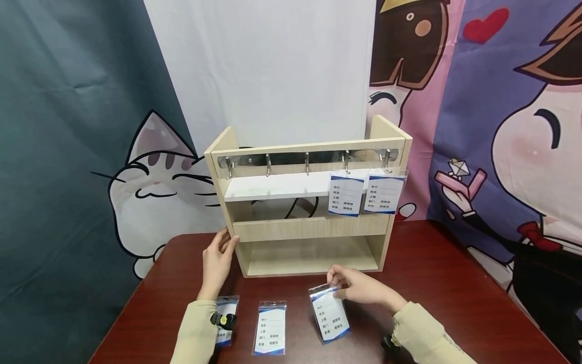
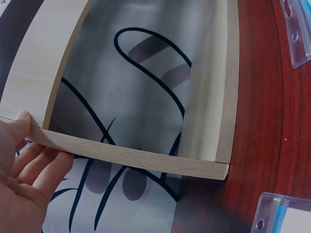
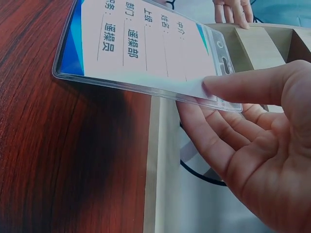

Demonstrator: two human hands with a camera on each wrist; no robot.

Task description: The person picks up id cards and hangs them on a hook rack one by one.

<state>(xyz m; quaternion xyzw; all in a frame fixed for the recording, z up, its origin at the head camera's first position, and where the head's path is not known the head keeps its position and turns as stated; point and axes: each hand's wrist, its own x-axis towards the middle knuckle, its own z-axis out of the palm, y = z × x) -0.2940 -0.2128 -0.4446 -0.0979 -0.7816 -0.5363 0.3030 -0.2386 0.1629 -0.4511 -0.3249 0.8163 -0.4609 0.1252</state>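
My right hand (image 1: 359, 287) pinches a badge in a clear plastic holder (image 1: 329, 314) near its slotted top edge, thumb on the front face. In the right wrist view the badge (image 3: 141, 48) is tilted over the red-brown table. With thumb and fingers, my left hand (image 1: 218, 263) grips the left side panel of a pale wooden rack (image 1: 309, 230); the left wrist view shows the fingers (image 2: 53, 174) behind that panel's edge. Two more badges hang from the rack's right-hand hooks: one badge (image 1: 346, 194) and, beside it, an outermost badge (image 1: 384, 193).
On the table (image 1: 150, 313) a badge (image 1: 270, 328) lies in front of the rack. Another badge (image 1: 227, 307) is partly covered by my left wrist. Along the rack's metal strip (image 1: 286, 159), three hooks at the left and middle hold nothing. Printed cloths hang behind.
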